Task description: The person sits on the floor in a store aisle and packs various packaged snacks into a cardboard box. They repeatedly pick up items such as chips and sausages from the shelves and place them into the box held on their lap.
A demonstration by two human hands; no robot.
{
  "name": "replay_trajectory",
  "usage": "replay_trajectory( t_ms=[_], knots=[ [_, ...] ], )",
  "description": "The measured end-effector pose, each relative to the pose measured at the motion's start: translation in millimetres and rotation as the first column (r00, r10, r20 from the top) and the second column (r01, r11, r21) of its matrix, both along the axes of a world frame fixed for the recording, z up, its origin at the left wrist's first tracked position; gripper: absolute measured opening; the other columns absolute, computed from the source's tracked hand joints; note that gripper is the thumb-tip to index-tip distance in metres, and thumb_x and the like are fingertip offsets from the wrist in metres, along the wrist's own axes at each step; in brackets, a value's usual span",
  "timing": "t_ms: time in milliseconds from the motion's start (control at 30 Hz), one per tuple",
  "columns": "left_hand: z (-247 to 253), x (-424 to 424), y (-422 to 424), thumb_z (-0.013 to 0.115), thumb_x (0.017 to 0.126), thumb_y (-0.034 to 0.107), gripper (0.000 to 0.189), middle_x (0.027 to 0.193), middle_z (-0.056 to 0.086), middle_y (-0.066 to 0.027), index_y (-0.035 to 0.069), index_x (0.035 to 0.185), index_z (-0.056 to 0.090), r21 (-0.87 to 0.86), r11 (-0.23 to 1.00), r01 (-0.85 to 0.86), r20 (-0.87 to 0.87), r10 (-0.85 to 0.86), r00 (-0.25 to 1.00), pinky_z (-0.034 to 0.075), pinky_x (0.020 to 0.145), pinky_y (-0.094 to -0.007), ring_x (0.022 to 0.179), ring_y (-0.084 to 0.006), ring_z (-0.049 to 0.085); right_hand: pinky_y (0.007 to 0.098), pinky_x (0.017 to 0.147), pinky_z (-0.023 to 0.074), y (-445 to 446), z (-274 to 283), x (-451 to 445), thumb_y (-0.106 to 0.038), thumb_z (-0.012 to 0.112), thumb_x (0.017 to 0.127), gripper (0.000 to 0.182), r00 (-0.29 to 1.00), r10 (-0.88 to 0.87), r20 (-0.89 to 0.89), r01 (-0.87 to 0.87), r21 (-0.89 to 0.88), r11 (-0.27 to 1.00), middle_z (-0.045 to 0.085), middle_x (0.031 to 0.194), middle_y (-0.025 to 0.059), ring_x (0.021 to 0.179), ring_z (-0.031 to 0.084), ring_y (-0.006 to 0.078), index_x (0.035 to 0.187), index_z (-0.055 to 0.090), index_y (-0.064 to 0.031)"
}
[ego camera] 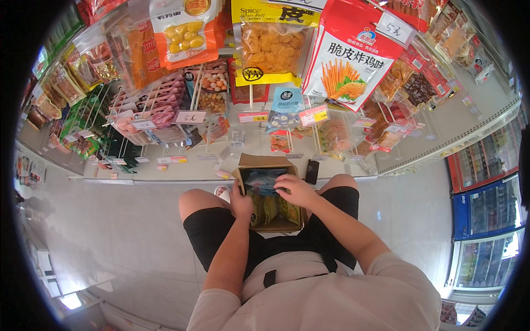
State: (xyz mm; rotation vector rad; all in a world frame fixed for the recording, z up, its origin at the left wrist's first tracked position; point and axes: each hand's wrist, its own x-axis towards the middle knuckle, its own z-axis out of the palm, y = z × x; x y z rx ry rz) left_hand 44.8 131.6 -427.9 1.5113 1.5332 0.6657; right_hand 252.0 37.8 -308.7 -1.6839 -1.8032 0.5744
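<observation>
An open cardboard box (278, 228) rests between my thighs in front of the lowest shelf. My left hand (241, 202) grips the left side of the box, by a raised flap. Blue plastic packets (261, 180) lie in the far part of the box, and yellow-green packets (271, 209) stand in its near part. My right hand (297, 190) is over the right side of the box, its curled fingers at the edge of the blue packets. Whether those fingers pinch a packet cannot be made out.
A black phone (312, 171) lies on the white bottom shelf (155, 174), right of the box. Above hang snack bags on metal hooks, among them a blue bag (285, 109), a yellow bag (271, 45) and a red-and-white bag (352, 58). Glass-door coolers (488, 207) stand at right.
</observation>
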Motion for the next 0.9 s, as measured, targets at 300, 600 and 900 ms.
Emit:
replay_trajectory(
  t_ms=[300, 600, 900],
  knots=[
    [-27, -3, 6, 0.059, 0.08, -0.004, 0.075, 0.125, 0.058, -0.0239, 0.018, 0.152, 0.05, 0.037, 0.999, 0.018, 0.078, -0.021, 0.997, 0.05, 0.096, -0.048, 0.111, -0.0449, 0.062, 0.0449, 0.095, 0.0549, 3, -12, -8, -0.017, 0.071, 0.093, 0.023, 0.983, 0.03, 0.182, -0.04, 0.051, 0.998, 0.071, 0.122, 0.0086, 0.111, 0.067, 0.0327, 0.115, 0.074, -0.0121],
    [-7, -1, 2, 0.063, 0.081, -0.002, 0.075, 0.126, 0.058, -0.024, 0.018, 0.152, 0.05, 0.045, 0.999, 0.017, -0.024, -0.016, 1.0, 0.051, 0.095, -0.0492, 0.112, -0.0456, 0.062, 0.0455, 0.091, 0.0586, -10, -47, -20, -0.017, 0.053, 0.1, 0.035, 0.932, 0.17, 0.321, -0.077, -0.282, 0.956, 0.069, 0.133, 0.0123, 0.111, 0.07, 0.0345, 0.131, 0.068, -0.0195],
    [-9, -2, 7, 0.062, 0.082, 0.0, 0.074, 0.126, 0.058, -0.0232, 0.018, 0.153, 0.049, -0.033, 0.999, 0.007, 0.068, -0.004, 0.998, 0.05, 0.096, -0.0493, 0.116, -0.0451, 0.061, 0.0483, 0.094, 0.0564, -2, -46, -22, -0.025, 0.057, 0.102, 0.038, 0.962, -0.034, 0.271, 0.113, -0.281, 0.953, 0.061, 0.142, 0.015, 0.119, 0.065, 0.0378, 0.14, 0.06, -0.0172]
  ],
)
